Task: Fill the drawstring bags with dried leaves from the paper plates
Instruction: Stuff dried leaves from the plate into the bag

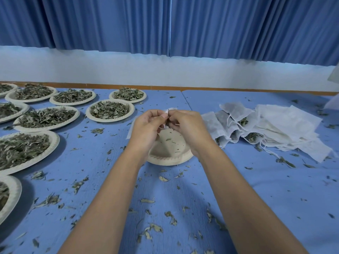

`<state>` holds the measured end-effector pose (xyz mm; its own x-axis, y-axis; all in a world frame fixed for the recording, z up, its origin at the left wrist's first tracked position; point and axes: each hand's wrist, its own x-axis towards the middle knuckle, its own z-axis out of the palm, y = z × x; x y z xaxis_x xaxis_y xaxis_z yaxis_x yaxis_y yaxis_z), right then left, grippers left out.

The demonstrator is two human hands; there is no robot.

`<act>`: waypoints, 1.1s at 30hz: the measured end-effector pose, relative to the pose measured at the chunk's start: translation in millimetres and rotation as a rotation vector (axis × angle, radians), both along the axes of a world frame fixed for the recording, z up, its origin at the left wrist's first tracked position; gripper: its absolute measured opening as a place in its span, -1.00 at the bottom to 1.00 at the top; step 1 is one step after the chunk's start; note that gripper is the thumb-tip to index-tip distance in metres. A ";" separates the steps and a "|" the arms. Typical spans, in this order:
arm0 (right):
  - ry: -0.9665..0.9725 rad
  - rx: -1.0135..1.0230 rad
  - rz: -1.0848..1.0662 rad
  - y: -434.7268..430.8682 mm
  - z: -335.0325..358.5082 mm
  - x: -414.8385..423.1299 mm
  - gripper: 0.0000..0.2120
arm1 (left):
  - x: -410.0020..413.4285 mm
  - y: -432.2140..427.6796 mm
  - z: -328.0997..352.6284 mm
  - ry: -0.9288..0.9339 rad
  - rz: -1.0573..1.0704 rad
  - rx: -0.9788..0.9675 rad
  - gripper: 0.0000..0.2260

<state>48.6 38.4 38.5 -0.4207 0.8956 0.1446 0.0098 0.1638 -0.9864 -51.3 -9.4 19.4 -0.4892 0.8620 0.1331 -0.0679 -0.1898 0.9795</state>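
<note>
My left hand [146, 126] and my right hand [187, 125] meet above a stack of paper plates [169, 154] whose top plate holds only a few leaf crumbs. Both hands pinch the top of a white drawstring bag [167, 112]; most of the bag is hidden behind my fingers, and a white corner [130, 132] shows to the left of my left hand. Several paper plates heaped with dried leaves [109, 110] lie to the left. A pile of white drawstring bags [266, 125], some showing leaves inside, lies on the right.
Loose dried leaves [152, 228] are scattered over the blue tablecloth [275, 189]. More full plates [22, 149] run along the left edge. Behind the table are a white wall and blue curtains [165, 24].
</note>
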 end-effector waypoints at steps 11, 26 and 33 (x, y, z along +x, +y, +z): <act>0.109 -0.100 -0.002 -0.5 -1.0 6.9 -0.81 | -9.4 -7.8 4.1 -0.089 -0.104 0.013 -0.94; -0.223 0.202 -0.206 6.5 -10.2 4.6 -0.79 | -7.6 -12.7 6.2 -0.057 -0.330 -0.044 -0.93; -0.225 0.126 -0.232 11.2 -10.1 5.0 -0.90 | -3.0 -10.9 9.8 -0.013 -0.191 -0.057 -0.86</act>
